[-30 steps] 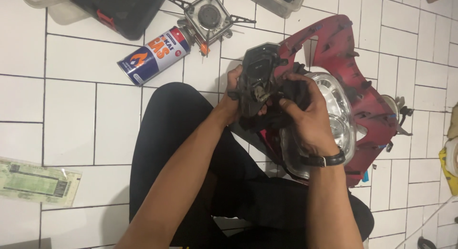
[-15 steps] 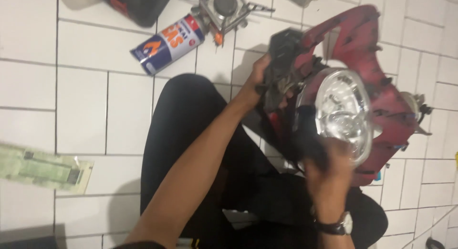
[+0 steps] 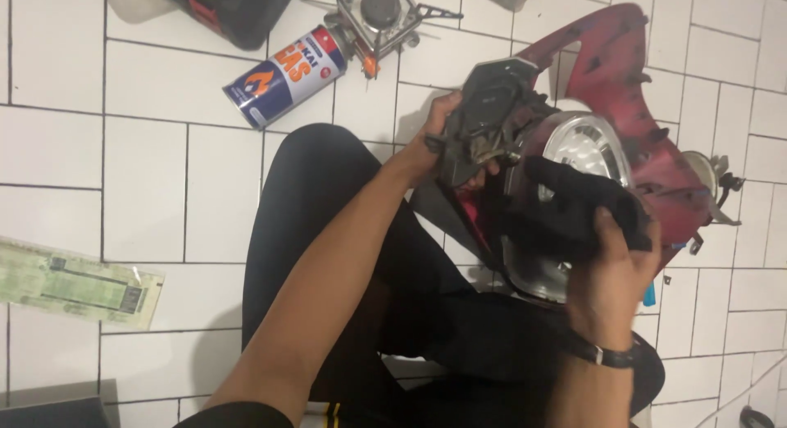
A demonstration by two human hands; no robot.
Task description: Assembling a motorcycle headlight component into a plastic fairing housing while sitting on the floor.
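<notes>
A dark red motorcycle front cover [image 3: 631, 100] with a round chrome headlight [image 3: 586, 149] rests over my lap. My left hand [image 3: 438, 149] grips its black back part [image 3: 488, 120] at the upper left edge. My right hand [image 3: 611, 276] holds a black cloth [image 3: 574, 207] pressed flat on the headlight lens, covering its lower half. A dark watch strap sits on my right wrist. My legs in black trousers [image 3: 320, 231] lie under the cover.
On the white tiled floor [image 3: 147, 174] lie a blue gas can [image 3: 287, 75], a small camping stove [image 3: 381, 14], a black case [image 3: 234, 10] at the top, and a greenish paper in a clear sleeve [image 3: 74, 284] at the left.
My right hand left the black back part, dropped below the headlight, and now presses a black cloth onto the lens. My left hand kept its grip on the cover.
</notes>
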